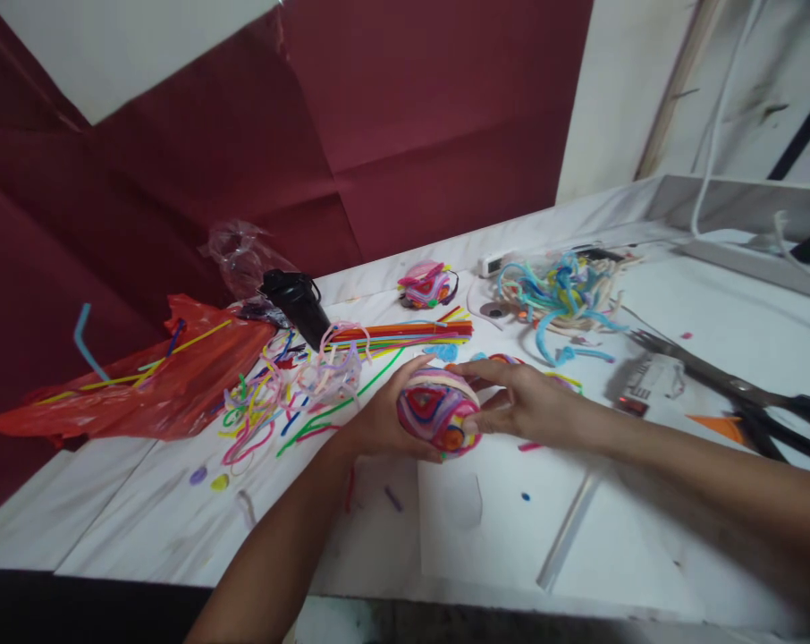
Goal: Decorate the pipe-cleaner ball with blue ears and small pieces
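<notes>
A ball [437, 409] covered in coiled pink, red, blue and cream pipe cleaners is held above the white table [499, 519] between both hands. My left hand [378, 416] cups its left side with the thumb curled over the top. On its right side my right hand [522, 400] presses against it with the fingers closed. Loose curled pipe cleaners [271, 398] lie just left of my left hand. A bundle of straight pipe cleaners [405, 335] lies behind the ball.
A red plastic bag [143, 380] lies at the left, a black glue gun [298, 304] behind it. A small coiled piece [426, 284] and a blue-cream tangle [559, 295] sit at the back. Scissors [746, 394] lie at the right.
</notes>
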A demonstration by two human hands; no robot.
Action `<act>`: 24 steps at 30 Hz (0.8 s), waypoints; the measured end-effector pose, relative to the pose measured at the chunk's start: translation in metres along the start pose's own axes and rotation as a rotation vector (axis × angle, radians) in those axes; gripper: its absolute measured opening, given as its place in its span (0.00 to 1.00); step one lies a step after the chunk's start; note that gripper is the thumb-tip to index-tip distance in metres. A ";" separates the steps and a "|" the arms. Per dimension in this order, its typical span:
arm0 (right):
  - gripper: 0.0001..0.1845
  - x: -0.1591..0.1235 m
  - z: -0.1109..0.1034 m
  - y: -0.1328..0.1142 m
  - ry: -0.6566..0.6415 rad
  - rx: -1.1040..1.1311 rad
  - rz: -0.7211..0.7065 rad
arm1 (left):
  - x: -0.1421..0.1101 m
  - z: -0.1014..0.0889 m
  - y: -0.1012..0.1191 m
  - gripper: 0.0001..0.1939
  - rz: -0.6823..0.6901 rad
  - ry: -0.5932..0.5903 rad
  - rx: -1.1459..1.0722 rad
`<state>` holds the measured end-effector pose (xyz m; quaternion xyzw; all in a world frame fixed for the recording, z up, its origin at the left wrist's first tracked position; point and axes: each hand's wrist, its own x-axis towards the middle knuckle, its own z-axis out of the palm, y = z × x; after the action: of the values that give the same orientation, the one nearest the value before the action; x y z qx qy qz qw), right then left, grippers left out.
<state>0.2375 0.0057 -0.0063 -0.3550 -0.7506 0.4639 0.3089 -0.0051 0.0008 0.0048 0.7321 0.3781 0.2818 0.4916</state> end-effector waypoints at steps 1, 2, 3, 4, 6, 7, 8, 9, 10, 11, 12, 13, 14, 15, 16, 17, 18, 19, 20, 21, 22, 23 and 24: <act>0.35 -0.001 -0.003 -0.002 -0.004 -0.003 0.004 | 0.000 0.001 0.000 0.65 -0.002 0.007 0.005; 0.35 -0.003 -0.008 -0.004 0.000 -0.009 0.004 | 0.001 0.001 -0.001 0.64 0.005 0.015 0.019; 0.34 -0.006 -0.015 -0.007 0.022 -0.018 -0.003 | 0.002 0.002 -0.001 0.64 0.020 0.025 0.033; 0.33 -0.011 -0.023 -0.011 0.064 -0.033 -0.018 | 0.003 0.002 -0.001 0.64 0.038 0.036 0.042; 0.27 -0.024 -0.041 -0.018 0.150 -0.110 -0.043 | 0.004 0.002 -0.003 0.64 0.062 0.047 0.028; 0.25 -0.034 -0.050 -0.021 0.175 -0.168 -0.044 | 0.004 0.001 -0.003 0.64 0.061 0.045 0.008; 0.22 -0.045 -0.059 -0.023 0.209 -0.237 -0.043 | 0.005 0.001 -0.004 0.64 0.056 0.041 -0.013; 0.21 -0.058 -0.067 -0.024 0.243 -0.310 -0.040 | 0.005 0.000 -0.005 0.64 0.051 0.039 -0.030; 0.19 -0.071 -0.074 -0.024 0.274 -0.378 -0.032 | 0.006 0.000 -0.006 0.64 0.048 0.041 -0.039; 0.18 -0.085 -0.080 -0.023 0.308 -0.445 -0.024 | 0.006 0.000 -0.006 0.64 0.048 0.051 -0.039; 0.16 -0.100 -0.084 -0.020 0.339 -0.516 -0.011 | 0.007 0.000 -0.006 0.64 0.050 0.063 -0.033; 0.15 -0.114 -0.086 -0.017 0.362 -0.592 0.008 | 0.007 0.000 -0.006 0.64 0.051 0.076 -0.028; 0.15 -0.128 -0.087 -0.012 0.387 -0.681 0.024 | 0.008 0.001 -0.005 0.64 0.050 0.085 -0.028; 0.15 -0.141 -0.087 -0.007 0.414 -0.775 0.037 | 0.008 0.001 -0.004 0.64 0.049 0.087 -0.034; 0.15 -0.153 -0.085 -0.001 0.414 -0.861 0.054 | 0.008 0.002 -0.003 0.64 0.049 0.087 -0.043; 0.16 -0.164 -0.084 0.004 0.411 -0.933 0.065 | 0.008 0.003 -0.002 0.65 0.051 0.089 -0.048; 0.16 -0.173 -0.081 0.009 0.394 -0.993 0.082 | 0.008 0.004 -0.001 0.65 0.053 0.096 -0.045; 0.17 -0.181 -0.079 0.013 0.392 -1.052 0.098 | 0.009 0.005 -0.001 0.64 0.057 0.105 -0.031; 0.17 -0.186 -0.076 0.017 0.393 -1.111 0.098 | 0.009 0.005 0.000 0.64 0.061 0.115 -0.015; 0.17 -0.189 -0.074 0.020 0.393 -1.166 0.096 | 0.009 0.006 -0.001 0.64 0.064 0.127 -0.004; 0.18 -0.191 -0.072 0.023 0.393 -1.213 0.092 | 0.008 0.007 -0.001 0.64 0.068 0.137 0.004; 0.17 -0.191 -0.070 0.025 0.393 -1.243 0.097 | 0.008 0.008 -0.001 0.64 0.072 0.143 0.004; 0.16 -0.189 -0.068 0.028 0.396 -1.256 0.114 | 0.007 0.009 -0.001 0.65 0.077 0.142 -0.005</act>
<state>0.4037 -0.1078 -0.0311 -0.5853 -0.7875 -0.1207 0.1503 0.0062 0.0024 0.0012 0.7232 0.3828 0.3526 0.4541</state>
